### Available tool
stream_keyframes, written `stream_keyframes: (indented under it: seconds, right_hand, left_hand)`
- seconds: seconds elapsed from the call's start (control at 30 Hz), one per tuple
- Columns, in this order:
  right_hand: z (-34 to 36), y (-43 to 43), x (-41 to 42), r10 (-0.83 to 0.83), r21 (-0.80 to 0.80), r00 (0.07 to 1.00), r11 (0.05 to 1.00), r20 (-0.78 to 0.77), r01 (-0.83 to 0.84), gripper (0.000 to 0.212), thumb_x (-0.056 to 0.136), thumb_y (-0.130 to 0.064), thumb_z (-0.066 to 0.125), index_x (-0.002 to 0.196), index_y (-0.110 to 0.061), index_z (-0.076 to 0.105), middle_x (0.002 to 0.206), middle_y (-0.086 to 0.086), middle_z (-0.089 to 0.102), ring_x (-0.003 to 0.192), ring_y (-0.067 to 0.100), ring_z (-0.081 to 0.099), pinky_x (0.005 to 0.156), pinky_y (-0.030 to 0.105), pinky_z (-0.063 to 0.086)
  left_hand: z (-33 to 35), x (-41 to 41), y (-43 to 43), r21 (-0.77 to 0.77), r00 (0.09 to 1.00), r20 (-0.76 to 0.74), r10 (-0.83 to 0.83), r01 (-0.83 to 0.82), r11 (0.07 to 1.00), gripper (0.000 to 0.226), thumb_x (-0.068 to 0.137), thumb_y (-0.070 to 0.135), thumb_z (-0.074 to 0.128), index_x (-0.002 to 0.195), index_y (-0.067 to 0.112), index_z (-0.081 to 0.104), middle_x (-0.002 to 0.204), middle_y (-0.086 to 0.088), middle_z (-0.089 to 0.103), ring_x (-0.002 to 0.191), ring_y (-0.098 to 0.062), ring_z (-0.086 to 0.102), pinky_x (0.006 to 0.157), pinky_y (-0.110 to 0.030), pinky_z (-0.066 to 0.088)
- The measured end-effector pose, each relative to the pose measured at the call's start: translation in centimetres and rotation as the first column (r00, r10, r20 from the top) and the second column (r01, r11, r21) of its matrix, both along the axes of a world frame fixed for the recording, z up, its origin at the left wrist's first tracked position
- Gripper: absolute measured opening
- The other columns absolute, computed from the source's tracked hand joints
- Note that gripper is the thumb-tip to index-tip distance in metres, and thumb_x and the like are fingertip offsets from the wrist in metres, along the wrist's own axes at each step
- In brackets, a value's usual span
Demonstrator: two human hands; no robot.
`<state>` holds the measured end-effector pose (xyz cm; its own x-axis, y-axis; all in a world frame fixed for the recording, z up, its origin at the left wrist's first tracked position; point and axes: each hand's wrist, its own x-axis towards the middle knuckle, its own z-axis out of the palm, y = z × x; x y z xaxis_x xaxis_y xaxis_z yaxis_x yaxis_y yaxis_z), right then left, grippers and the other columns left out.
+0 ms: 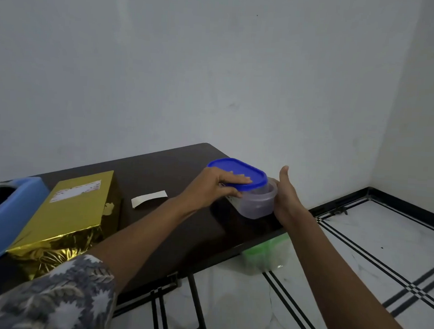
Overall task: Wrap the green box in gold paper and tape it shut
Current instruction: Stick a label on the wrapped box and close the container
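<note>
Patterned sleeve [50, 299] lowest in frame, on left arm. Left hand [217, 187] grasping blue lid [238, 173]: fingers flat on top, thumb under rim; lid tilted, partly lifted off clear container [259, 203]. Right hand [286, 194] open, palm flat against container's right wall. Container near right edge of dark table [176, 228]. Gold-wrapped box [68, 213] at table left, well apart, white label on top. White paper strip [149, 198] between box and container.
</note>
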<state>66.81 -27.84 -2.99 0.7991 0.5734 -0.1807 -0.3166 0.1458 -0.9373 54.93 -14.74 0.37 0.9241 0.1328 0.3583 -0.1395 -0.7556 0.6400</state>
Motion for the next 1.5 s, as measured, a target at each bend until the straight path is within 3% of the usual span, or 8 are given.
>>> stream_keyframes:
  seconds: [0.4, 0.6, 0.8, 0.9, 1.0, 1.07, 1.4, 1.5]
  right_hand:
    - [0.2, -0.4, 0.0, 0.027, 0.107, 0.998, 0.994, 0.060, -0.033, 0.020, 0.091, -0.027, 0.053, 0.090, -0.011, 0.063, 0.085, 0.006, 0.068, 0.075, 0.019, 0.063, 0.065, 0.027, 0.050]
    - [-0.3, 0.0, 0.0, 0.010, 0.069, 0.997, 0.997, 0.078, -0.015, 0.030, 0.088, -0.027, 0.056, 0.107, -0.005, 0.062, 0.090, 0.008, 0.067, 0.077, 0.020, 0.062, 0.066, 0.026, 0.048]
    - [0.3, -0.1, 0.0, 0.011, 0.011, 0.999, 1.000, 0.031, -0.012, 0.027, 0.087, -0.016, 0.058, 0.110, -0.001, 0.060, 0.096, 0.012, 0.066, 0.077, 0.019, 0.062, 0.063, 0.023, 0.048]
    - [1.5, -0.2, 0.4, 0.061, -0.091, 0.998, 0.994, -0.011, -0.061, 0.011, 0.084, -0.009, 0.059, 0.094, -0.005, 0.059, 0.088, 0.010, 0.066, 0.073, 0.019, 0.063, 0.058, 0.023, 0.050]
    - [3.4, 0.3, 0.9, 0.151, -0.253, 0.989, 0.956, -0.006, -0.147, 0.002, 0.086, -0.007, 0.054, 0.087, -0.005, 0.055, 0.083, 0.010, 0.063, 0.067, 0.019, 0.062, 0.045, 0.020, 0.051]
    - [4.1, 1.1, 1.1, 0.190, -0.329, 0.981, 0.929, 0.031, -0.170, 0.014, 0.092, -0.019, 0.055, 0.085, -0.007, 0.055, 0.081, 0.009, 0.063, 0.063, 0.018, 0.063, 0.042, 0.019, 0.050]
    - [3.8, 4.3, 0.2, 0.060, -0.295, 0.996, 0.955, 0.060, -0.040, 0.017, 0.090, -0.008, 0.061, 0.101, 0.003, 0.057, 0.093, 0.009, 0.057, 0.068, 0.020, 0.055, 0.041, 0.022, 0.048]
    - [3.7, 4.9, 0.0, 0.013, -0.285, 0.989, 0.958, 0.148, 0.030, 0.033, 0.088, -0.007, 0.062, 0.117, 0.008, 0.054, 0.111, 0.015, 0.061, 0.085, 0.022, 0.055, 0.057, 0.025, 0.048]
  left_hand:
    - [1.1, 0.4, -1.5, 0.081, 0.990, -0.100, -0.095, 0.103, 0.991, 0.032, 0.078, 0.004, 0.072, 0.110, 0.011, 0.070, 0.118, 0.000, 0.067, 0.114, -0.002, 0.056, 0.108, -0.025, 0.037]
    - [1.1, -0.2, -2.0, 0.174, 0.995, -0.088, -0.048, 0.063, 0.983, 0.030, 0.079, 0.009, 0.072, 0.108, 0.012, 0.071, 0.117, 0.003, 0.067, 0.110, -0.001, 0.056, 0.098, -0.015, 0.041]
    - [1.9, 0.5, -1.0, -0.171, 0.996, -0.050, 0.068, -0.076, 0.982, 0.036, 0.088, 0.035, 0.061, 0.110, 0.008, 0.070, 0.116, -0.011, 0.067, 0.113, -0.024, 0.059, 0.102, -0.039, 0.044]
    - [1.4, 2.6, 1.3, -0.431, 0.875, -0.164, 0.455, -0.478, 0.765, 0.055, 0.089, 0.043, 0.059, 0.128, 0.004, 0.055, 0.122, -0.007, 0.061, 0.119, -0.025, 0.054, 0.104, -0.040, 0.041]
    - [-0.2, 4.4, 1.8, -0.717, 0.827, -0.385, 0.410, -0.548, 0.431, 0.041, 0.089, 0.032, 0.064, 0.117, 0.002, 0.058, 0.086, -0.004, 0.063, 0.076, -0.018, 0.061, 0.068, -0.031, 0.051]
    - [-0.7, 5.5, 2.0, -0.777, 0.815, -0.357, 0.456, -0.530, 0.339, 0.031, 0.088, 0.020, 0.066, 0.110, 0.000, 0.060, 0.083, -0.005, 0.063, 0.069, -0.018, 0.059, 0.058, -0.029, 0.050]
    - [-1.5, 7.4, 3.3, -0.714, 0.619, -0.288, 0.731, -0.647, 0.267, 0.033, 0.087, 0.020, 0.065, 0.112, -0.001, 0.062, 0.101, -0.011, 0.067, 0.089, -0.027, 0.064, 0.084, -0.037, 0.054]
    - [-2.0, 6.5, 1.1, -0.823, 0.735, -0.285, 0.615, -0.517, 0.237, 0.062, 0.083, 0.025, 0.066, 0.136, 0.005, 0.041, 0.123, -0.010, 0.058, 0.103, -0.026, 0.061, 0.090, -0.040, 0.053]
